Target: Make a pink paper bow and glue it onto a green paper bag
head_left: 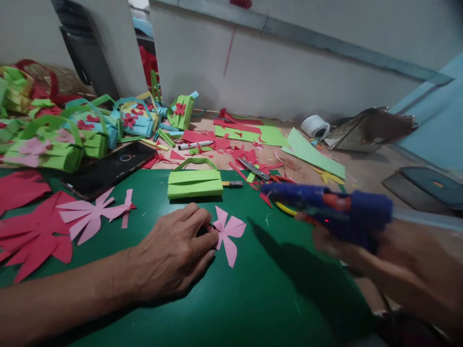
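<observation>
My left hand (181, 246) rests on the green board, its fingers pinching one edge of a pink paper flower (229, 231) that lies nearly flat. In my right hand (401, 265), blurred by motion, is a blue glue gun (333, 207) with a small red light. Its nozzle points left, above the board and apart from the flower. Just beyond my left hand stands a small green paper bag (195, 184) with a looped handle. A cutter knife (233, 184) sticks out at the bag's right side, partly hidden behind it.
Finished-looking paper bags (47, 144) crowd the left, near a black phone (112, 168). Red paper flowers (36, 231) and another pink flower (94, 212) lie at left. Scissors (253, 169), a marker (196, 144) and paper scraps cover the back. A tape roll (314, 126) sits back right.
</observation>
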A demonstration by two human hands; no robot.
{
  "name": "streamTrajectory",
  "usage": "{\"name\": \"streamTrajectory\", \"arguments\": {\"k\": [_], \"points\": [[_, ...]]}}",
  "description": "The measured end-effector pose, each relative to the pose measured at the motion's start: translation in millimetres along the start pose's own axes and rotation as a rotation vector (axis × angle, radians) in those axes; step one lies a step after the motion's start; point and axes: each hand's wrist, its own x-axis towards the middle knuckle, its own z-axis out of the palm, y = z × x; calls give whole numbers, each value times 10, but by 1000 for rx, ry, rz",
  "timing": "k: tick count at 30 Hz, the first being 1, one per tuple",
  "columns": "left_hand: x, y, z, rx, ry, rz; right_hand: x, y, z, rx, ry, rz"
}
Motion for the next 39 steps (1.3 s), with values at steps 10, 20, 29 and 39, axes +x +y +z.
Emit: {"name": "streamTrajectory", "arguments": {"k": [10, 20, 29, 39], "points": [[-8, -2, 20, 19, 22, -17, 449, 93, 238, -1036, 204, -360], [-9, -4, 8, 46, 1, -11, 123, -407, 247, -511, 242, -1077], [0, 2, 9, 54, 10, 1, 150, -689, 493, -525, 146, -1273], [1, -4, 7, 47, -1, 4, 220, -695, 589, -310, 173, -1151]]}}
